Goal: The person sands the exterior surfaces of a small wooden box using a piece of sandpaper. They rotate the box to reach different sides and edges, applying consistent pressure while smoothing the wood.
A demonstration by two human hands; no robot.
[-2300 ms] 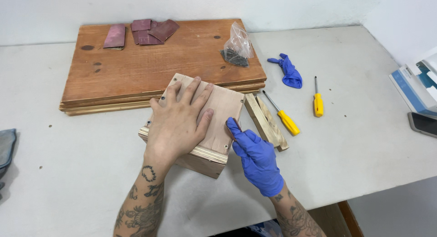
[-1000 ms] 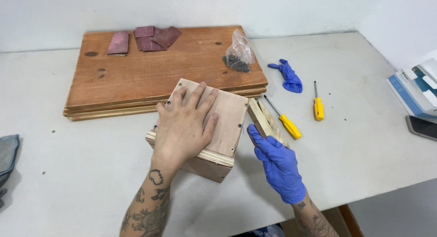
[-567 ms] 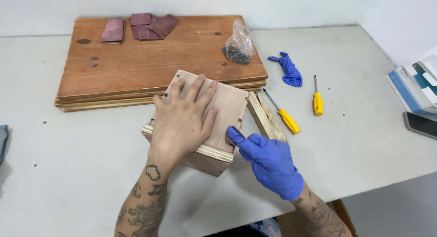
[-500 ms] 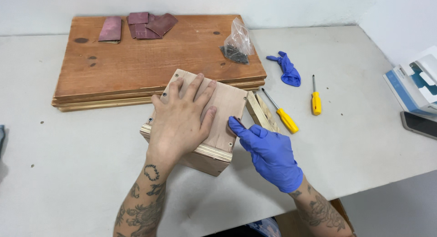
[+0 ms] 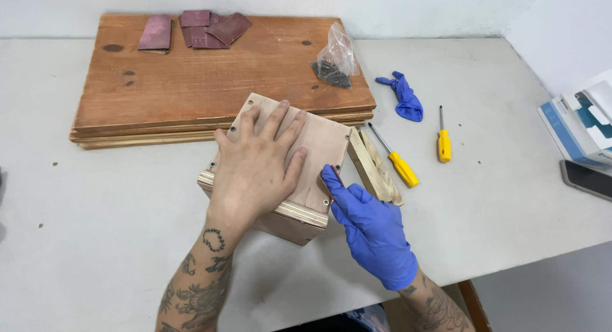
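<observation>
Left hand (image 5: 258, 163): bare, lying flat, palm down, fingers spread and pointing toward 1 o'clock; tattooed forearm running back toward 7 o'clock. Right hand (image 5: 370, 227): wearing a blue glove, fingers extending together toward 11 o'clock, forearm trailing toward 5 o'clock.

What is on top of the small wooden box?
The bare left hand lies flat on the wooden box; the gloved right hand touches its edge. The surface under the palm is hidden.
</observation>
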